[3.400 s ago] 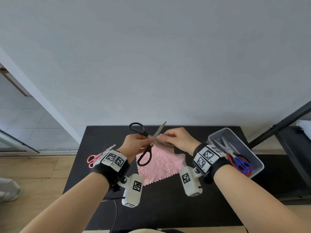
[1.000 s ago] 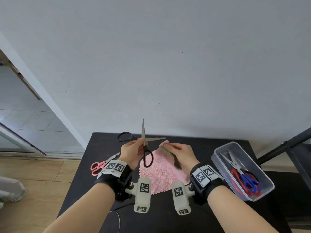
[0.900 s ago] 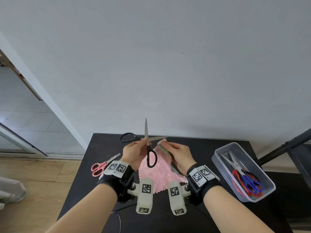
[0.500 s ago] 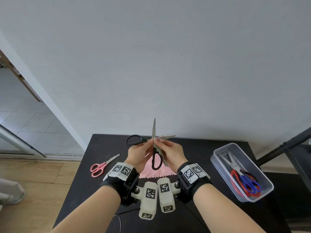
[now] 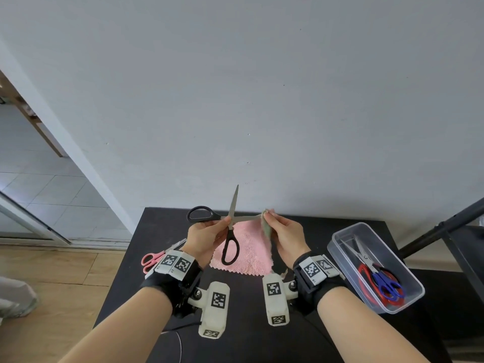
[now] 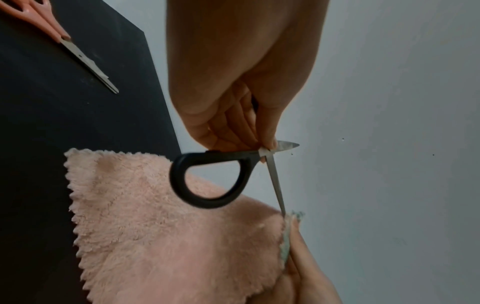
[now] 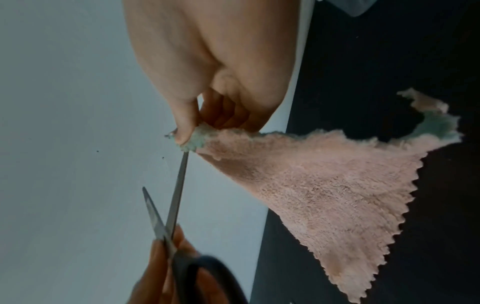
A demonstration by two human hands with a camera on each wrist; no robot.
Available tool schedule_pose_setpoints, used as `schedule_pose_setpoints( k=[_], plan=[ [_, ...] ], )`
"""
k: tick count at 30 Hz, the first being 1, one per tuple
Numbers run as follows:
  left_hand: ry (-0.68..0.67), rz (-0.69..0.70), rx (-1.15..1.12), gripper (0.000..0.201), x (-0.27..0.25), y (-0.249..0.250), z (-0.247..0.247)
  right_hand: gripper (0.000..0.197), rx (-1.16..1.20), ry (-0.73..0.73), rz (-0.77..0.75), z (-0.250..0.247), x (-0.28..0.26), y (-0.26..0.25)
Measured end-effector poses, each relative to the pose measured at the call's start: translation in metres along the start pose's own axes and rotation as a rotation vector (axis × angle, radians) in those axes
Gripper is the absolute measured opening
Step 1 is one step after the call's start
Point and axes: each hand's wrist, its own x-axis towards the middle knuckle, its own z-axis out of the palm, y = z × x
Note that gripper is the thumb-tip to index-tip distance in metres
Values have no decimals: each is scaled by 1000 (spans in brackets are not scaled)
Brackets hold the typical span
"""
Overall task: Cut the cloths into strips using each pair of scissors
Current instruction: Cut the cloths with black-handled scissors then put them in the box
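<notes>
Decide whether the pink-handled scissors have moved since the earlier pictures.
No. The pink-handled scissors still lie on the black table near its left edge, as before.

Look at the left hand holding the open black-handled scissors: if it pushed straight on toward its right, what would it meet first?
Probably the pink fleece cloth corner pinched by the right hand; one blade already reaches it.

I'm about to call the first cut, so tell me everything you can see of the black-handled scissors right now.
The black-handled scissors have two black, plastic-looking oval loops and plain metal blades, spread wide open in a cross. The left hand pinches them near the pivot, with no fingers through the loops. They are held above the black table; one blade points up, and the other reaches sideways to the corner of the pink cloth that the right hand pinches.
</notes>
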Motion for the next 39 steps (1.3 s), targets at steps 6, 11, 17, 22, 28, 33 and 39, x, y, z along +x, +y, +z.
schedule_pose_setpoints(
  k=[6,11,17,22,28,33,39],
  plan=[
    [-10,-13,-68,13,6,6,-6,20,17,-70,64,-5,-3,-2],
    [-74,-25,-37,12,7,4,1,15,28,-140,151,16,-11,6],
    [-140,-44,35,27,6,1,5,15,-40,-158,100,29,-10,9],
    [-130,-15,115,13,4,2,9,12,-147,-166,45,26,-4,9],
    [-90,30,161,2,7,8,5,13,-161,-144,33,13,4,6],
    [-108,41,132,10,8,16,-8,8,-14,-89,22,-7,14,-10],
    [-80,44,337,9,7,24,-22,9,-288,-159,-47,-23,19,-29]
  ],
)
